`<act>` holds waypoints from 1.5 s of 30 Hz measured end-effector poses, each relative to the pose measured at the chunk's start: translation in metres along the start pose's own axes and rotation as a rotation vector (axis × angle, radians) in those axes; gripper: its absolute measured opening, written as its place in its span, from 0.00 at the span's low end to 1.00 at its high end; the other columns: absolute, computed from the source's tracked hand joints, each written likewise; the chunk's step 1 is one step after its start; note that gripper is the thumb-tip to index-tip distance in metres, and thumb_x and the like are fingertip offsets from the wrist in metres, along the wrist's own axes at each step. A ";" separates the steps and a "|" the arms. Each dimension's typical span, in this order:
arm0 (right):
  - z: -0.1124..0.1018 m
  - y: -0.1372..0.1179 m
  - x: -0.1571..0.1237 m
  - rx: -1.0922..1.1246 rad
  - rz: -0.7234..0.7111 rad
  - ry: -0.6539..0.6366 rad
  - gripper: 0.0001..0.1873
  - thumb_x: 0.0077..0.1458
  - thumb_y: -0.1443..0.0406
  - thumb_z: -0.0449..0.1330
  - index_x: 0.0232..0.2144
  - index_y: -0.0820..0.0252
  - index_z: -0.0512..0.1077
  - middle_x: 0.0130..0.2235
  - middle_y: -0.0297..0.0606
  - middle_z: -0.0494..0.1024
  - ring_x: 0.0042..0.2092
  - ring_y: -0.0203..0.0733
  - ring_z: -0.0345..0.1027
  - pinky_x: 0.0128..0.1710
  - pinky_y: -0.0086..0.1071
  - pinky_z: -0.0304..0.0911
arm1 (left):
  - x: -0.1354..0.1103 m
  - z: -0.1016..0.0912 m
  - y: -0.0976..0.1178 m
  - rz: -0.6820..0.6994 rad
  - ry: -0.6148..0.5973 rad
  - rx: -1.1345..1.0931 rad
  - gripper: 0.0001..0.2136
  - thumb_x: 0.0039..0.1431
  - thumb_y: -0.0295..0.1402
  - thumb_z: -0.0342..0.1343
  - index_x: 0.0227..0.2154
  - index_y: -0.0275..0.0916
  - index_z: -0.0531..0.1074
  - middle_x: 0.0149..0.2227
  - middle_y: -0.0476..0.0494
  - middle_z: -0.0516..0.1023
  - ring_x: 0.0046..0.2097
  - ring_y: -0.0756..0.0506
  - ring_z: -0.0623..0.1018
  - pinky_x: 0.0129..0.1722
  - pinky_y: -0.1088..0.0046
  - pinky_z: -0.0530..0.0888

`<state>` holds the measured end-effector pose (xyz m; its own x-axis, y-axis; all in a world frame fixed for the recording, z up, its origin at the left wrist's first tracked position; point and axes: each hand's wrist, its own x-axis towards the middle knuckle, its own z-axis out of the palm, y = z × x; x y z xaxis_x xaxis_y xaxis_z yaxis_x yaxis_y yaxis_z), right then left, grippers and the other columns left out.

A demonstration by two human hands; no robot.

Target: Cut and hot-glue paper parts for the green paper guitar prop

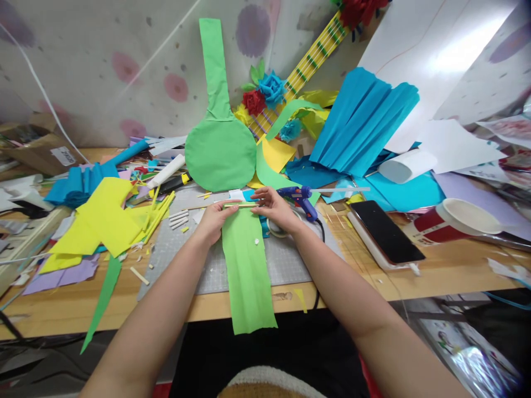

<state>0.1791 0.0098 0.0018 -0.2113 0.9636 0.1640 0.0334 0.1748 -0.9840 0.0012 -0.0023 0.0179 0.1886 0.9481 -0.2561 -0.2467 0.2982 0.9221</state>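
A long strip of light green crepe paper [248, 271] lies on the grey cutting mat [290, 265], its lower end hanging over the table's front edge. At its top edge runs a thin pale stick or rolled fold [241, 205]; which of the two I cannot tell. My left hand [212, 221] pinches the left end of that edge between thumb and fingers. On the right end, my right hand [277, 210] does the same, partly hiding a roll of tape [277, 229]. Just beyond my right hand lies a blue glue gun [301, 196] with a white glue stick in it.
A green paper-covered banjo-like shape [220, 155] leans on the wall behind. Yellow paper [103, 215] and short white sticks [178, 219] lie left. To the right are blue crepe paper [363, 124], a phone [385, 232] and a paper cup [452, 221]. The glue gun's cord crosses the front edge.
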 end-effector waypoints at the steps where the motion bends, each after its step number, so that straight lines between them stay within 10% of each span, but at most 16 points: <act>1: 0.001 0.000 0.000 0.046 0.025 -0.016 0.24 0.35 0.63 0.66 0.36 0.55 0.62 0.39 0.35 0.71 0.37 0.34 0.66 0.41 0.34 0.63 | 0.000 0.000 0.000 0.002 -0.005 -0.001 0.18 0.34 0.33 0.66 0.33 0.36 0.75 0.28 0.44 0.78 0.28 0.47 0.76 0.31 0.70 0.72; 28: -0.003 0.005 0.007 0.085 -0.023 0.357 0.16 0.39 0.58 0.62 0.27 0.58 0.62 0.25 0.30 0.68 0.27 0.32 0.62 0.26 0.28 0.61 | -0.002 0.003 -0.003 -0.082 -0.102 0.089 0.15 0.35 0.34 0.65 0.30 0.33 0.74 0.28 0.41 0.79 0.27 0.45 0.76 0.30 0.69 0.72; 45: 0.009 0.005 0.004 0.032 -0.095 0.178 0.14 0.38 0.61 0.64 0.28 0.58 0.65 0.27 0.29 0.67 0.29 0.31 0.60 0.31 0.28 0.58 | 0.001 0.001 0.001 0.070 0.064 0.066 0.18 0.31 0.35 0.67 0.30 0.35 0.73 0.23 0.49 0.75 0.23 0.51 0.73 0.25 0.76 0.68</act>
<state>0.1700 0.0125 -0.0033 -0.0358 0.9642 0.2628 -0.0097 0.2626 -0.9649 0.0022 -0.0009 0.0187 0.1113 0.9721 -0.2064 -0.1938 0.2250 0.9549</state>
